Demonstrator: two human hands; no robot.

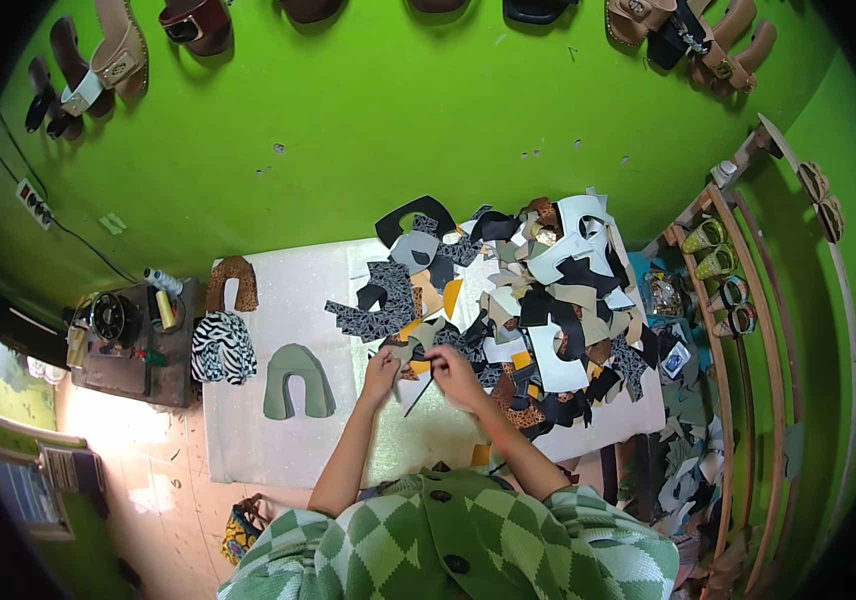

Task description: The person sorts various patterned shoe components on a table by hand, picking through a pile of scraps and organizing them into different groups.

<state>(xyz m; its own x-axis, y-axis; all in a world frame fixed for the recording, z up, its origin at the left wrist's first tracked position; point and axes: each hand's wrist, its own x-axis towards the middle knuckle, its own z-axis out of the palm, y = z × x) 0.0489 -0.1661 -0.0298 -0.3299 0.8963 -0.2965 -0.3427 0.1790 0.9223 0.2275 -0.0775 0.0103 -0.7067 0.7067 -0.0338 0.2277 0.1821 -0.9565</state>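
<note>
Crowding the right half of the white table [258, 450], a heap of mixed scraps [533, 305] in black, grey, tan and spotted brown reaches up to the right hand [456, 378], with 1 white cut-out piece [558, 372] lying just beyond it. The left hand [382, 374] has its fingers narrow, pinching a small olive scrap [402, 352] at the heap's near-left side. The right fingers are curled close; a thin dark stick [417, 398] slants out below them, though I cannot tell whether they grip it. Well to the left stand 1 green arch-shaped piece [298, 385], a zebra-patterned bundle [225, 348] and a spotted brown arch [234, 284] near the table's left edge. White tabletop shows between the green arch and the left forearm. The green wall [348, 130] bounds the far edge, a wooden rack [763, 350] stands past the right edge, and the checked top [428, 540] meets the near edge.
</note>
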